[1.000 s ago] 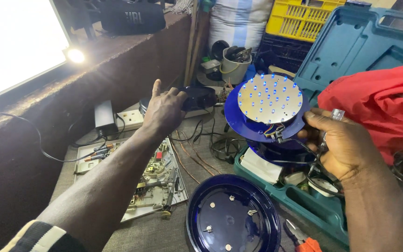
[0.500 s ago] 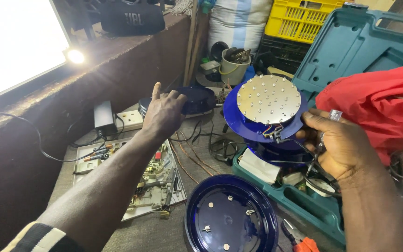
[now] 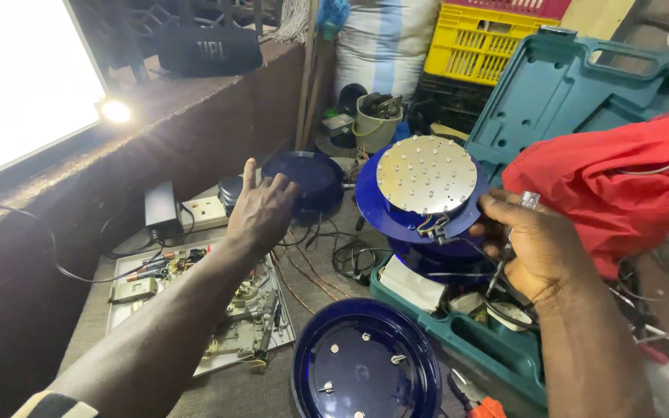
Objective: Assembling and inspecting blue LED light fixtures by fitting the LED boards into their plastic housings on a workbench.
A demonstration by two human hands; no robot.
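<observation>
Blue lamp body point(image 3: 420, 209) clamped in right grip point(image 3: 532, 248) | left grip point(image 3: 261, 213) apart, touching dark dome point(image 3: 311, 178)

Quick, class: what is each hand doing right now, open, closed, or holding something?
Left hand: open, reaching at the dark blue dome.
Right hand: closed, holding the blue lamp base.

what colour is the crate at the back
Yellow crate, clearest in the head view, behind the teal case.

The lamp unit point(image 3: 426, 190) is held at the right, above the tool case point(image 3: 497, 348). A round cover point(image 3: 364, 364) lies near on the desk point(image 3: 319, 290); the circuit board point(image 3: 234, 310) is left of it.
</observation>
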